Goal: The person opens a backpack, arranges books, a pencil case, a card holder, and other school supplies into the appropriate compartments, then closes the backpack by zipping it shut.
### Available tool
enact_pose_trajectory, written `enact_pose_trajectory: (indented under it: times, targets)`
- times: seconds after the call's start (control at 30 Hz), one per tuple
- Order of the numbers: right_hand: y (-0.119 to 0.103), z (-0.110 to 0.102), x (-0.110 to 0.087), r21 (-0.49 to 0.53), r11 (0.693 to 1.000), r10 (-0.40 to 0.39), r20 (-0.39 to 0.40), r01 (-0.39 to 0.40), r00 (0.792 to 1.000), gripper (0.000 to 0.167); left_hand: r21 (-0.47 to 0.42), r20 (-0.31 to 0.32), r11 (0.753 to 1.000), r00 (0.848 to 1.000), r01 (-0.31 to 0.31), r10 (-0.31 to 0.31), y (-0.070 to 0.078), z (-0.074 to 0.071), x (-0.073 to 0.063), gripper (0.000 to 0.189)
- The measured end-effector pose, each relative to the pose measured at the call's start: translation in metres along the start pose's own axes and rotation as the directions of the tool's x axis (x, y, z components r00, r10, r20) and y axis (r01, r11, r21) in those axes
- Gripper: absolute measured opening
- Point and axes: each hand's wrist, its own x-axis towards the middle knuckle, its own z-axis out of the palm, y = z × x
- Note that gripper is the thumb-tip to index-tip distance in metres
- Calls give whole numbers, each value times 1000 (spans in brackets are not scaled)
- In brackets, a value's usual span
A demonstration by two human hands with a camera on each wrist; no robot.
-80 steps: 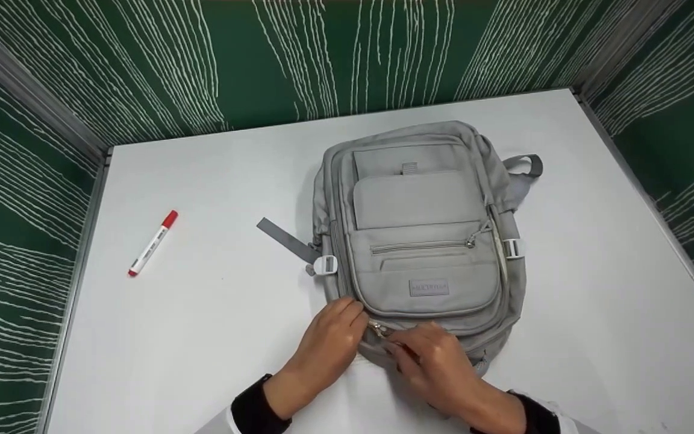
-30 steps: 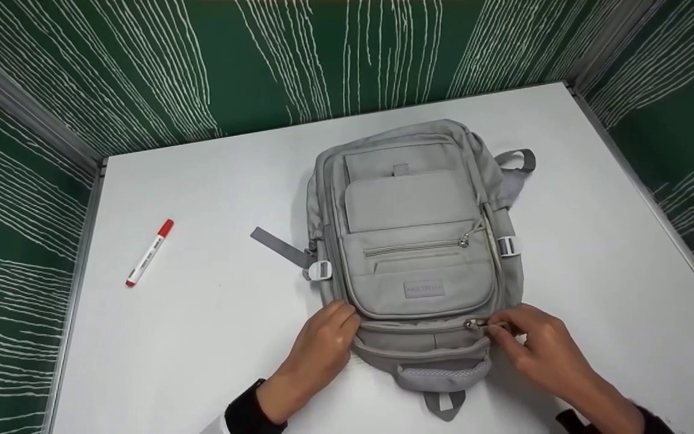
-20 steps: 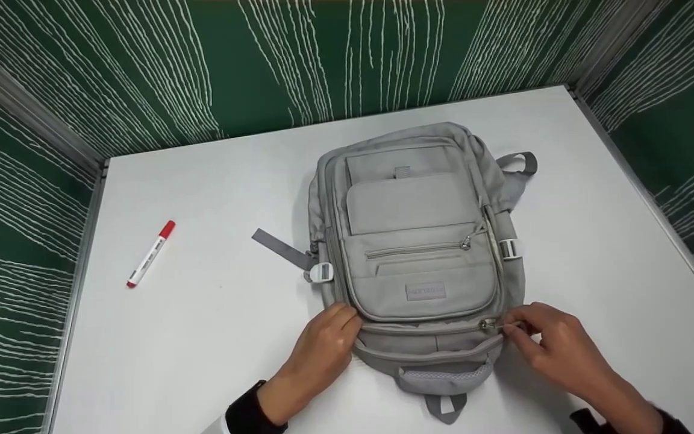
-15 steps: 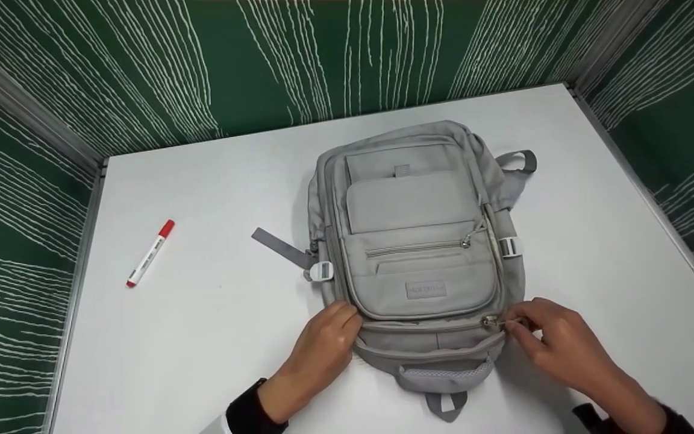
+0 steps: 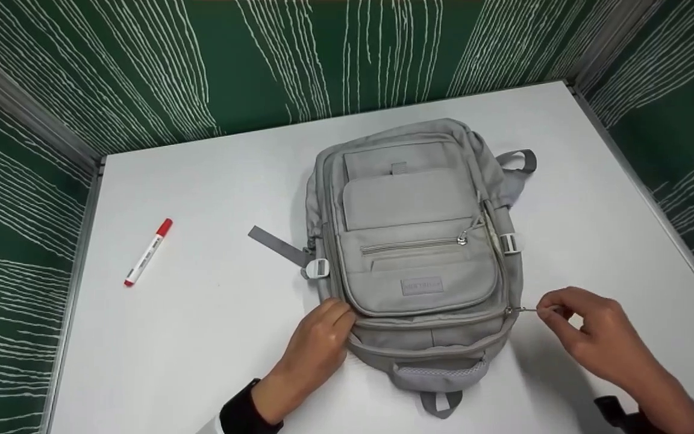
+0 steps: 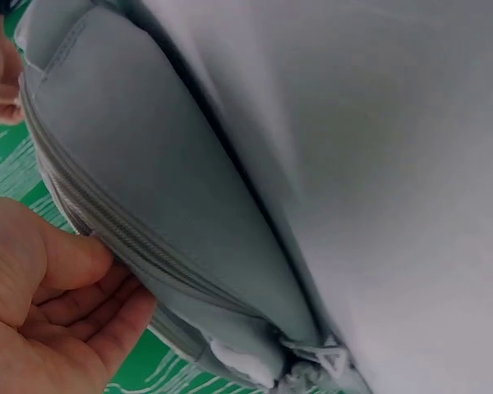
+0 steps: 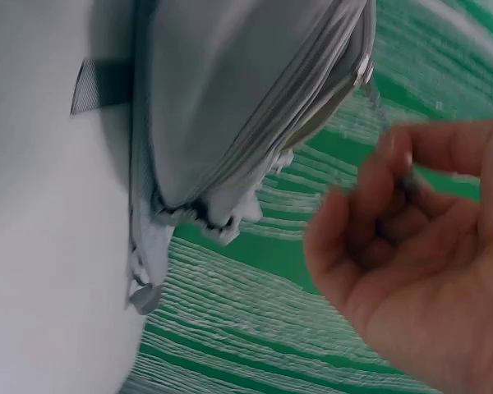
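A grey backpack (image 5: 416, 241) lies flat on the white table (image 5: 202, 337), front pockets up, its top handle toward me. My left hand (image 5: 323, 334) grips the bag's near left corner, thumb on top beside the zipper track (image 6: 115, 238). My right hand (image 5: 570, 322) pinches the zipper pull (image 5: 525, 310) at the bag's near right corner, the pull stretched out sideways from the slider. In the right wrist view the right hand's fingers (image 7: 378, 205) are curled close beside the backpack (image 7: 230, 107), blurred. The left wrist view shows the backpack (image 6: 172, 180) edge-on.
A red-capped white marker (image 5: 148, 252) lies on the left of the table. A loose grey strap (image 5: 278, 246) with a buckle sticks out from the bag's left side. Green patterned walls (image 5: 323, 60) close off the table on three sides.
My right hand has drawn the zipper pull along the bag's near edge, from beside the left hand to the right corner. The left hand has kept its hold.
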Motion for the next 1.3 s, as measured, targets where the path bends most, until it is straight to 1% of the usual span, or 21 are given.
enact_pose_trajectory:
  times: [0.07, 0.17, 0.3, 0.43, 0.57, 0.73, 0.87, 0.93, 1.03, 1.13, 1.3]
  targets:
    - [3, 0, 0, 9, 1000, 6, 10, -6, 1000, 27, -1, 3, 1000, 1000, 9, -9, -1, -2, -2, 31]
    - [7, 3, 3, -20, 1000, -6, -2, 6, 1000, 25, 7, 7, 1000, 1000, 10, -10, -2, -2, -3, 31]
    - [14, 6, 12, -65, 998, -29, -37, 27, 999, 22, 8, -8, 1000, 1000, -3, 3, -3, -1, -4, 30]
    - [22, 6, 24, -109, 993, -43, -42, 38, 998, 20, 24, -3, 1000, 1000, -3, 3, -4, -2, -5, 27]
    - [31, 7, 40, -167, 983, -89, -44, 80, 995, 16, 49, 4, 999, 1000, -20, 20, -4, -2, -5, 26]
    - [42, 9, 63, -249, 959, -153, -43, 137, 987, 12, 63, 14, 997, 999, -49, 49, -4, -1, -6, 23]
    - [51, 11, 80, -288, 940, -200, -38, 181, 979, 6, 100, 31, 992, 997, -74, 71, -3, -1, -6, 19]
    - [54, 12, 88, -300, 933, -221, -45, 198, 974, 6, 115, 46, 990, 996, -81, 76, -3, -1, -5, 16]
    - [60, 12, 101, -317, 925, -240, -53, 211, 969, 7, 132, 63, 987, 995, -90, 82, -3, -1, -5, 14]
    - [64, 14, 113, -334, 919, -240, -49, 211, 970, 9, 138, 64, 985, 993, -105, 97, -3, -1, -4, 13]
    - [69, 18, 132, -337, 923, -207, -32, 185, 978, 9, 145, 57, 982, 992, -122, 115, -4, 1, -5, 13]
